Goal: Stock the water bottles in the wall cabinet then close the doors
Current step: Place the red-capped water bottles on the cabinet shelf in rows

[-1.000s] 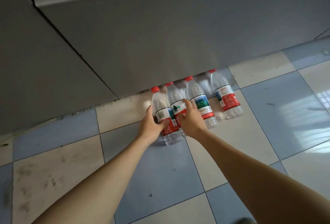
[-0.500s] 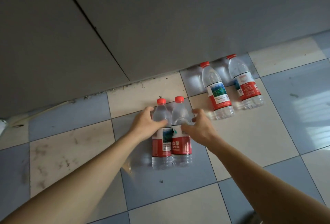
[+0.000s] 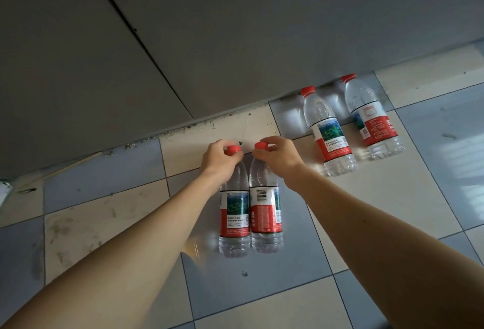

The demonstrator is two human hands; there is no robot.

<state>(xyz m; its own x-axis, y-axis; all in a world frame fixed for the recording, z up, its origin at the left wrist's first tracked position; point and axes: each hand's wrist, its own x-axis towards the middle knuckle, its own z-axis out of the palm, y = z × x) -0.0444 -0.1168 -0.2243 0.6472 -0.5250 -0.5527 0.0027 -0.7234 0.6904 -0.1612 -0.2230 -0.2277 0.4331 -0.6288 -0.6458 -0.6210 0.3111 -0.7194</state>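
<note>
Hands (image 3: 251, 157) pinch two bottles' caps (image 3: 233, 149); two spare bottles (image 3: 352, 129) stand near grey wall (image 3: 235, 27).

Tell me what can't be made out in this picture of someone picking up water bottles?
- Head view: the left hand and right hand cover the necks of the two near bottles.
- Small print on the far bottles' labels is too small to read.
- The wall cabinet is cut off by the top edge; no handles show.
</note>
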